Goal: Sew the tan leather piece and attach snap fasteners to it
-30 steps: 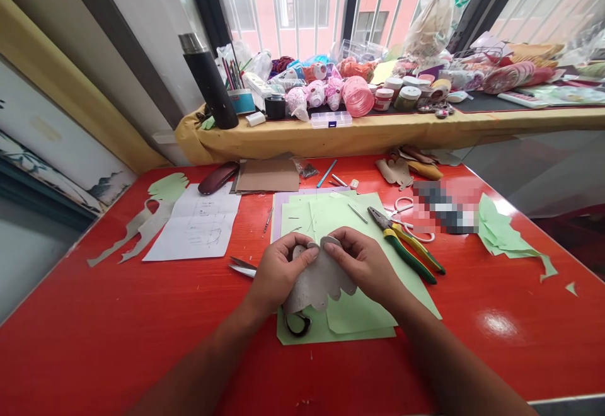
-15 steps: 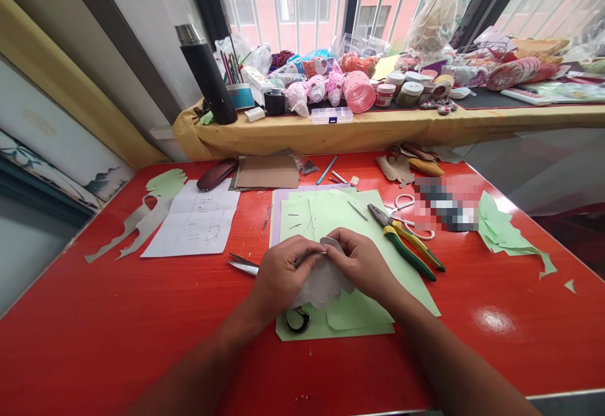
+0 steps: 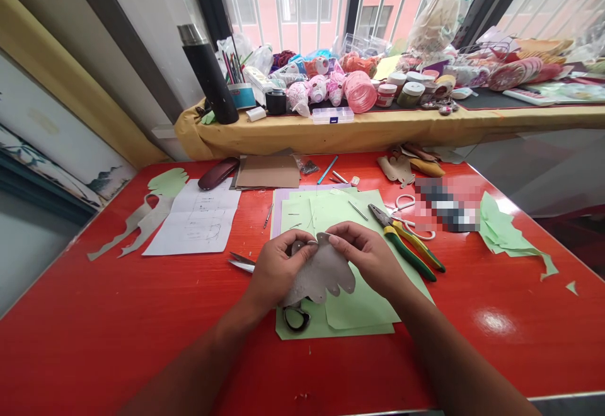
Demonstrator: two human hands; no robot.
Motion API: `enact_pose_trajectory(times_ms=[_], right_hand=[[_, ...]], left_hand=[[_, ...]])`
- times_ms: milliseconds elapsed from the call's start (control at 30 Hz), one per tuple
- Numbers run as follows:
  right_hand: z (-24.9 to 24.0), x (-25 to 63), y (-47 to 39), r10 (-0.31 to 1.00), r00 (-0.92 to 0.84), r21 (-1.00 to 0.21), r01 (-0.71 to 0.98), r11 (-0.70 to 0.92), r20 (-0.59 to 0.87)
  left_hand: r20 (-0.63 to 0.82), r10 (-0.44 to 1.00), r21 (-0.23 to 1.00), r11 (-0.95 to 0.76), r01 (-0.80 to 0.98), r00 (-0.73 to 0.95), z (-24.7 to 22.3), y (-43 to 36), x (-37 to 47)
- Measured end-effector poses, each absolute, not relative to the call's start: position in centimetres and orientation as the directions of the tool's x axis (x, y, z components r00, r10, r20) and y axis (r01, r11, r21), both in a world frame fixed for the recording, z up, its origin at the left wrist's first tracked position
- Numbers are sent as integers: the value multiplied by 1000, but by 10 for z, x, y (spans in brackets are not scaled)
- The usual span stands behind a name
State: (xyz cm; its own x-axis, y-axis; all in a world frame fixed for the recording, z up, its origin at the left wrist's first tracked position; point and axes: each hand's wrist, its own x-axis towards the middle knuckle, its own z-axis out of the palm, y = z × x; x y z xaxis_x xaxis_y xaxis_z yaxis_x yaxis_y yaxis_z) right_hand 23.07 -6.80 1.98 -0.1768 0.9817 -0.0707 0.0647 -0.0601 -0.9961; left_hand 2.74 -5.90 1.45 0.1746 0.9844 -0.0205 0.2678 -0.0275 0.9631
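Note:
A grey sheet piece with a scalloped edge (image 3: 326, 271) is held up above green paper sheets (image 3: 363, 309). My left hand (image 3: 280, 265) pinches its upper left part between thumb and bent fingers. At its upper right edge, my right hand (image 3: 362, 252) grips it with thumb and fingertips. Small dark dots show near the tips of its lobes. Beneath my left hand lies a pair of scissors (image 3: 297, 320), blades poking out to the left and one black handle loop below. Pliers with green and yellow handles (image 3: 409, 246) rest right of my right hand.
White-handled scissors (image 3: 416, 227), a metal rod (image 3: 358, 210) and green paper scraps (image 3: 505, 227) lie on the red table (image 3: 142, 340). A drawn sheet (image 3: 193, 220) and a dark red case (image 3: 218, 174) are at left. The sill holds a black flask (image 3: 210, 75) and several jars (image 3: 410, 93).
Both hands have turned the grey piece so more of its face shows. My fingertips have moved slightly apart along its top edge.

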Motion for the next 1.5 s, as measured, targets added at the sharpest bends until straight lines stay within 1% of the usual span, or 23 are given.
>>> enact_pose_trajectory(times_ms=[133,333,433,600,667,767,900,1067,1200,1300,1500], right_hand=[[15,230,-66,988,-139,-994,86,-63,-75],[11,229,-68,994,-104,-978,210,4,-18],[12,228,-69,992,-125,-962,272,40,6],[13,228,-70,982,-186,-966,253,60,13],[14,228,-69,979,-201,-969,240,63,14],[14,230,-69,973,-231,-978,199,56,8],[15,232,-69,964,-268,-989,142,46,7],[16,231,-68,960,-281,-991,128,33,-4],[17,232,-69,967,-257,-983,180,47,0],[17,232,-70,967,-254,-976,213,48,-8],[19,231,-72,964,-265,-972,226,61,-1]], left_hand=[[16,979,971,-64,231,204,13,-58,27],[131,955,930,-212,300,268,15,-61,29],[126,961,924,-204,322,247,13,-63,29],[161,952,920,-241,309,261,11,-63,28],[138,959,926,-214,311,249,12,-63,28],[56,978,954,-111,277,200,13,-62,28],[-31,975,976,-18,216,221,15,-61,27],[-34,974,972,-21,236,226,17,-60,27],[-12,970,961,-55,269,242,17,-61,27],[-27,971,964,-38,265,238,18,-61,27],[-54,969,963,-13,270,241,16,-58,26]])
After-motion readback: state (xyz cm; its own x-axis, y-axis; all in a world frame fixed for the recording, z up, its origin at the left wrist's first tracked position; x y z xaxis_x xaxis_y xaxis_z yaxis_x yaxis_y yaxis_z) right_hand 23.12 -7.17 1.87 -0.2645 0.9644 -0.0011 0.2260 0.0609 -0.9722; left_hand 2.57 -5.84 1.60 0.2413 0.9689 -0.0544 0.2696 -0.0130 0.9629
